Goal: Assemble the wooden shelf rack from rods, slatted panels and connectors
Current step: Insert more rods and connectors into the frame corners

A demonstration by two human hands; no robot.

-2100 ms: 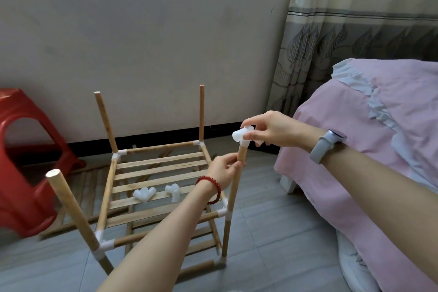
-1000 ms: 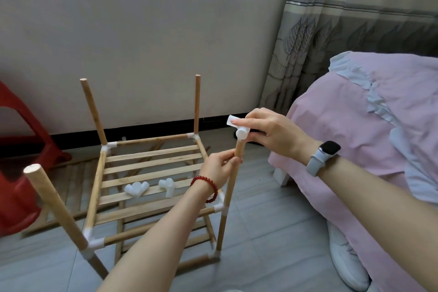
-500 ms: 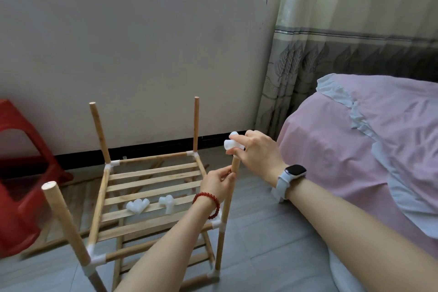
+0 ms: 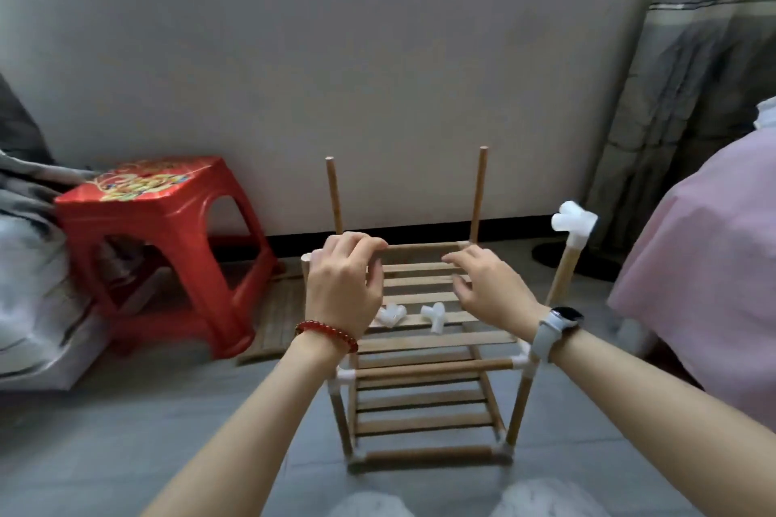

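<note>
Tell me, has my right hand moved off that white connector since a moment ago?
Yes. The right hand left the white connector capping the front-right rod, moving leftward over the slats.

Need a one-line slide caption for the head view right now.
Both hands, left and right, hover empty over the half-built rack; a white connector caps its front-right rod, two spare connectors on the slats.

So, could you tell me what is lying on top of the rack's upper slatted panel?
Two loose white connectors lie on the upper slatted panel. The left hand and right hand hover over it, hiding parts of its slats.
</note>
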